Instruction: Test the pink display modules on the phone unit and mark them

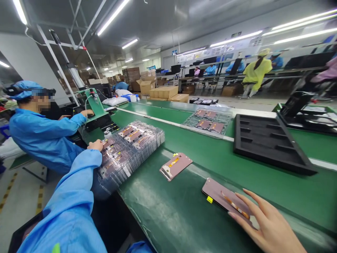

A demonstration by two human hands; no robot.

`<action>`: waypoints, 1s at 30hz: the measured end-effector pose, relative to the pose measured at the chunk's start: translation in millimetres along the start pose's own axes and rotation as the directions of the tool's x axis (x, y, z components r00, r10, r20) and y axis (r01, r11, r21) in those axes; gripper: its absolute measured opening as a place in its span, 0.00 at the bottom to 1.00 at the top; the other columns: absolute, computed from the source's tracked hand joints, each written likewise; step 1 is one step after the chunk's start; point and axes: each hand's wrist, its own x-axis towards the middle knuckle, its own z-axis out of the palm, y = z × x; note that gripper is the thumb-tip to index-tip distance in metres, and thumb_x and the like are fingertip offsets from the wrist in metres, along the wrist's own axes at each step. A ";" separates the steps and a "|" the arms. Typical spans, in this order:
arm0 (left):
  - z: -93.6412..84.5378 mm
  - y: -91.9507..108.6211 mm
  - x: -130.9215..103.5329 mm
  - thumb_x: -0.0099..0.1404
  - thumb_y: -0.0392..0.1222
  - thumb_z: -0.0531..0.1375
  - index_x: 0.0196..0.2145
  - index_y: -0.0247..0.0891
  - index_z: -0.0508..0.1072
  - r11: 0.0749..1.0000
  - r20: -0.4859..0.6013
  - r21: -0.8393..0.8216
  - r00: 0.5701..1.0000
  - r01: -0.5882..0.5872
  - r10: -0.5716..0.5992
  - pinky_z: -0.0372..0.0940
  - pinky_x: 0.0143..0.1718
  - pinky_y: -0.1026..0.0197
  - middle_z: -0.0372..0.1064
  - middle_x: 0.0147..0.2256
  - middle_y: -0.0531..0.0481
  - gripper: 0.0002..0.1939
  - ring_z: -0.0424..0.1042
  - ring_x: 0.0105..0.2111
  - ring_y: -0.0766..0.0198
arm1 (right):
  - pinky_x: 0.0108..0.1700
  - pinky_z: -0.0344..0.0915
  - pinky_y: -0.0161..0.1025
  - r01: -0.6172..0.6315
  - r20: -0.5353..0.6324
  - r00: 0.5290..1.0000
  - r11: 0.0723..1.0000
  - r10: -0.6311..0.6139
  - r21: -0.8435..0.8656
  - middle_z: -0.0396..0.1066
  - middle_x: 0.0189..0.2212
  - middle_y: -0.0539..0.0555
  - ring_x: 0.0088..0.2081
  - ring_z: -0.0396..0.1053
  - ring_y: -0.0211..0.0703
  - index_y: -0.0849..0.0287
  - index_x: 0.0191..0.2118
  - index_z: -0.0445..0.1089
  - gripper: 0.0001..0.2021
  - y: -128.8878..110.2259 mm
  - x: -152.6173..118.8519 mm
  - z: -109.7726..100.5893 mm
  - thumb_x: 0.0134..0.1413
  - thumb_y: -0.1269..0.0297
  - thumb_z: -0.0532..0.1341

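Observation:
My left hand (96, 144), in a blue sleeve, is at the left edge of a tall stack of clear plastic trays (139, 154); its fingertips are bent over the tray edge and partly hidden. Brown phone screen panels with orange flex cables lie in the top tray. My right hand (263, 221) rests with fingers spread over the near end of a brown panel stack (218, 191) that has a yellow tab. Between the hands, a smaller pile of panels (179, 167) lies on the green table (163, 207).
Farther back lies a clear tray with several panels (204, 124). A black foam tray (268, 140) is at the right. A person in blue (47, 130) works by a green press (94, 103) at the left. Cardboard boxes (163, 92) stand behind.

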 end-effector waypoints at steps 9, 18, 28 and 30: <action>-20.3 62.7 -37.4 0.66 0.44 0.58 0.30 0.32 0.71 0.989 -0.200 0.048 0.968 -0.142 0.149 0.53 0.57 0.43 0.67 0.46 0.40 0.12 0.52 0.60 0.39 | 0.44 0.70 0.57 -0.045 -0.066 0.996 0.994 0.052 0.098 0.68 0.50 0.67 0.45 0.72 0.62 0.58 0.48 0.69 0.21 -8.3 9.0 -11.2 0.61 0.46 0.52; 94.6 164.0 -205.1 0.65 0.50 0.58 0.38 0.39 0.77 0.542 0.327 -0.834 0.695 -0.106 0.640 0.64 0.41 0.58 0.75 0.34 0.48 0.13 0.71 0.37 0.55 | 0.34 0.76 0.39 -0.391 0.138 0.916 0.768 0.376 0.507 0.79 0.37 0.57 0.36 0.78 0.51 0.54 0.47 0.75 0.19 -60.4 24.8 -41.7 0.62 0.49 0.54; 179.9 220.6 -280.3 0.66 0.50 0.58 0.48 0.39 0.75 0.433 0.496 -0.866 0.337 0.249 0.800 0.64 0.50 0.54 0.75 0.44 0.46 0.18 0.72 0.44 0.53 | 0.39 0.77 0.45 -0.471 -0.094 0.819 0.756 0.566 0.455 0.79 0.39 0.58 0.37 0.78 0.51 0.56 0.41 0.79 0.12 -66.1 13.1 -68.4 0.61 0.59 0.59; 185.3 222.4 -283.1 0.64 0.53 0.60 0.47 0.39 0.76 0.415 0.520 -0.844 0.324 0.341 0.791 0.65 0.47 0.55 0.76 0.42 0.46 0.19 0.72 0.42 0.53 | 0.41 0.77 0.47 -0.371 -0.255 0.869 0.900 0.423 0.229 0.77 0.43 0.59 0.40 0.77 0.51 0.55 0.43 0.78 0.10 -68.4 11.3 -67.3 0.62 0.66 0.59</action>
